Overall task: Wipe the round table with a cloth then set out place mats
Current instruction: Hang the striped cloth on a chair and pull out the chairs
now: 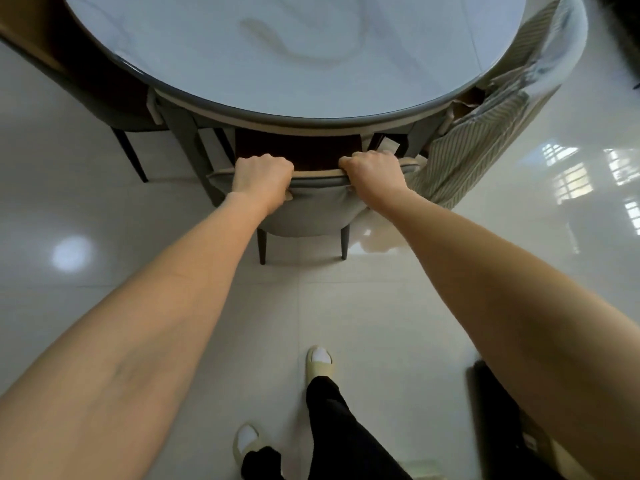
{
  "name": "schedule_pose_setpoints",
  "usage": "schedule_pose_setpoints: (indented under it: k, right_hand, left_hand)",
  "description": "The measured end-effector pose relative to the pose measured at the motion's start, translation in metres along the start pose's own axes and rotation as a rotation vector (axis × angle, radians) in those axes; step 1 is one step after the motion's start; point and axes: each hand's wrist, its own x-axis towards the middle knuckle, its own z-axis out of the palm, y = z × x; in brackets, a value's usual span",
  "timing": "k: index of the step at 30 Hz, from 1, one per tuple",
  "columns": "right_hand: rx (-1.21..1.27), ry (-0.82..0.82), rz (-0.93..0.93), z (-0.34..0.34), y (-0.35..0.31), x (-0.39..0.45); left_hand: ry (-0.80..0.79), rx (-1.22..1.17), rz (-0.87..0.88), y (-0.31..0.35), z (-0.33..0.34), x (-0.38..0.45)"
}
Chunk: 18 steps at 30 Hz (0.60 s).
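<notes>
At the near edge of the round tabletop (311,81), left hand (262,176) and right hand (374,174) clench the grey chair (311,206) backrest, probably to shift it for access, with no cloth or place mats visible on the marbled surface

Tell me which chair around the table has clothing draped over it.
The chair on the right, carrying a striped shirt. The middle chair, gripped by the left hand and right hand, and the left chair are bare.
</notes>
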Motion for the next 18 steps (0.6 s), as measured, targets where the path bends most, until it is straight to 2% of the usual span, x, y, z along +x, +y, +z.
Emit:
schedule_pose_setpoints:
  k: [3,5,13,18]
  right_hand:
    - [-0.027,-0.032,0.087,-0.003,0.002,0.027]
    - [-0.03,-0.057,0.106,-0.006,0.001,0.037]
    - [-0.063,-0.153,-0.031,-0.025,0.01,0.03]
    - [-0.041,-0.161,-0.04,-0.024,0.01,0.001]
  left_hand:
    - [-0.026,-0.018,-0.21,0.007,-0.007,0.022]
    - [-0.017,-0.029,-0.284,0.009,-0.009,0.031]
    - [-0.079,0.031,-0.194,0.006,-0.008,0.031]
    - [-0.111,0.068,-0.129,0.018,-0.006,0.013]
